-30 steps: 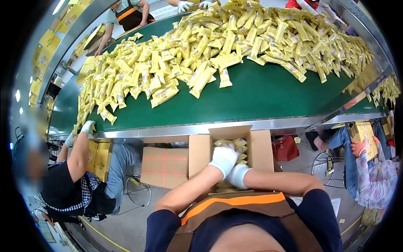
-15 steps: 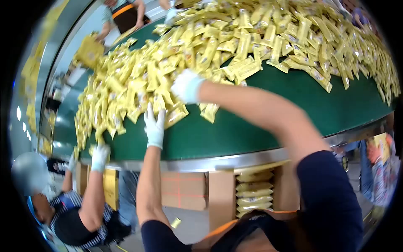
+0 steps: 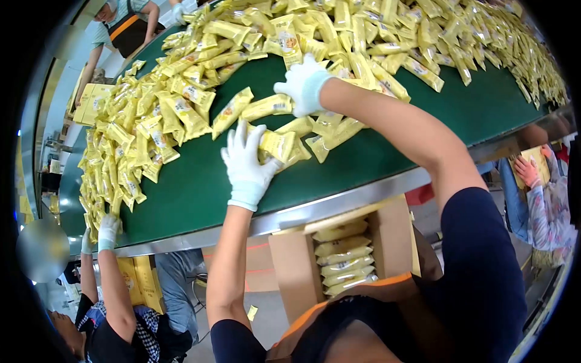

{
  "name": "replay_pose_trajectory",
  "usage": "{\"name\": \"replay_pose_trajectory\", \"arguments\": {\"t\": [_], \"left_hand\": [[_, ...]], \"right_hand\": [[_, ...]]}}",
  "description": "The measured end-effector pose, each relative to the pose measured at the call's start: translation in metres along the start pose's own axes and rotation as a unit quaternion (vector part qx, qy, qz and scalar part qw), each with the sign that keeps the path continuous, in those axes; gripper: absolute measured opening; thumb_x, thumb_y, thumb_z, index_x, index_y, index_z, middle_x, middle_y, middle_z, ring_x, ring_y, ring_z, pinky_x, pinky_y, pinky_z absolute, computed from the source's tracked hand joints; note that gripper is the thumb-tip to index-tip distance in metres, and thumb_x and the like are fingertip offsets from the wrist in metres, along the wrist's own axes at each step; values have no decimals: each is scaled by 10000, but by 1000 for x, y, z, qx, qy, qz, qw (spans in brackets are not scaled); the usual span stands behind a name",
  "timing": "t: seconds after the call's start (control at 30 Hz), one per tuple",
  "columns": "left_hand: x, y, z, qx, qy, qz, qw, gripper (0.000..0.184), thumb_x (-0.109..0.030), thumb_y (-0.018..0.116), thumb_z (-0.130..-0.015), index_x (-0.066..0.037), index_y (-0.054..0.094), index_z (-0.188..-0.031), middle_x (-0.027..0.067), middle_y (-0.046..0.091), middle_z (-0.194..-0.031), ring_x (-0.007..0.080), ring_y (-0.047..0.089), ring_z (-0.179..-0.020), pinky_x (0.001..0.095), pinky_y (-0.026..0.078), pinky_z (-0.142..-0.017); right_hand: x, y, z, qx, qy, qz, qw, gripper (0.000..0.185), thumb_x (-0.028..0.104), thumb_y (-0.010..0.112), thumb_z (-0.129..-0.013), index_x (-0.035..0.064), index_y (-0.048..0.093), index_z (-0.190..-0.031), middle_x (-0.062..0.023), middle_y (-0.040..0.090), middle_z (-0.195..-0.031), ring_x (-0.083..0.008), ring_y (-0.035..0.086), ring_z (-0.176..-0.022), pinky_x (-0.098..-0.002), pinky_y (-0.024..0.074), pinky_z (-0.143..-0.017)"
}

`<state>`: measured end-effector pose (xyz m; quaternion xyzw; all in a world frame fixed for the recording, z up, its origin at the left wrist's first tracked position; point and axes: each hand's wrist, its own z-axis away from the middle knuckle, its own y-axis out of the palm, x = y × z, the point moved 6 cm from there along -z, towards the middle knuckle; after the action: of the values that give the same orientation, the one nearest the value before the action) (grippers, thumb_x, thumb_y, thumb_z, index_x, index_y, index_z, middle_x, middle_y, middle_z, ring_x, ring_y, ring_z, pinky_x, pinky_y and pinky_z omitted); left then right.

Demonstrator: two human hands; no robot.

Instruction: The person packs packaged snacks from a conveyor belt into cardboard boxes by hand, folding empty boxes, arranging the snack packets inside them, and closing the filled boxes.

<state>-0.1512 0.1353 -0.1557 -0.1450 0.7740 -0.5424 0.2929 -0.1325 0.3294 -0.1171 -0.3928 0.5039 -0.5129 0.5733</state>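
Note:
My left hand, in a white glove, is at the near side of the packet heap. Its fingers and thumb close around the end of a yellow packet, with another packet partly hidden beneath. My right hand, also gloved, reaches over the pile with its fingers apart, touching the packets around it. Just left of it a yellow packet lies flat, and one more packet slants beside that. What lies under my right palm is hidden.
Yellow packets cover much of the green belt, which has a metal edge. Below is an open carton with stacked packets. At left, a co-worker's gloved hand touches the heap; another person stands across.
The view has shifted. My left hand has gone from resting fingers on packets to gripping one. My right hand has moved right, and bare green belt shows where packets lay between the heaps.

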Motion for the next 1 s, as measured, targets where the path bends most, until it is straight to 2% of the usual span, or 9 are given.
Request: {"name": "replay_pose_trajectory", "arguments": {"t": [0.17,0.23,0.3,0.4,0.47,0.57,0.73,0.9,1.0], "left_hand": [[-4,-10,14,-22,77,-46,996,591,-440,695,-794,-114,566,-1270,109,545,-1376,383,383,-1372,638,181,-1123],[-10,-21,13,-31,81,-56,995,587,-502,717,-784,-85,609,-1181,111,636,-1172,332,549,-1180,624,204,-1121],[-21,-35,15,-45,111,-55,991,577,-508,740,-774,-53,621,-1108,113,657,-1029,324,622,-968,592,230,-1131],[-43,-60,24,-96,170,-25,980,493,-414,763,-775,-47,622,-1072,125,635,-959,321,628,-906,419,502,-858],[-66,-64,25,-28,143,-31,989,496,-396,767,-759,-56,622,-1091,121,630,-947,324,631,-888,391,514,-730],[-71,-24,38,93,113,-113,983,598,-360,780,-743,-115,583,-1251,111,624,-1061,315,614,-985,416,511,-824],[-36,-28,28,108,112,-139,978,629,-295,767,-775,-129,528,-1334,99,624,-1167,315,609,-1047,404,514,-867],[-7,-49,17,84,-14,-4,996,554,-415,712,-833,-71,568,-1242,152,660,-1181,356,630,-1067,430,516,-844],[-4,-27,17,143,21,-143,979,641,-499,714,-809,-83,542,-1266,165,666,-1104,379,639,-987,453,508,-826]], "right_hand": [[-18,21,92,-95,-97,-15,991,489,305,727,-738,192,611,-1199,-85,606,-1215,-267,509,-1258,-593,279,-1106],[-31,13,128,-201,-118,23,972,446,259,727,-743,183,620,-1169,-85,598,-1230,-267,489,-1283,-599,260,-1118],[-42,-7,178,-262,-51,-50,962,329,239,723,-767,139,640,-1070,-88,625,-1161,-269,557,-1171,-480,378,-1032],[-43,26,222,-115,63,-328,936,287,288,743,-775,123,651,-990,-88,640,-1066,-279,604,-1019,-395,460,-868],[-10,57,237,-268,17,-173,948,376,289,770,-749,121,633,-1056,-104,616,-993,-301,596,-959,-409,469,-855],[2,78,236,-347,39,-177,920,378,355,757,-730,121,626,-996,-106,616,-1028,-285,599,-979,-416,485,-848],[-19,80,257,-153,22,-270,950,454,312,791,-724,112,573,-1068,-140,664,-936,-321,660,-905,-431,517,-787],[-61,25,258,-214,43,-308,926,467,448,712,-813,105,626,-1119,-169,665,-883,-395,643,-843,-444,518,-735],[-59,60,198,-218,-20,-156,963,418,448,619,-883,92,628,-1102,-161,634,-989,-386,624,-917,-457,497,-806]]}}
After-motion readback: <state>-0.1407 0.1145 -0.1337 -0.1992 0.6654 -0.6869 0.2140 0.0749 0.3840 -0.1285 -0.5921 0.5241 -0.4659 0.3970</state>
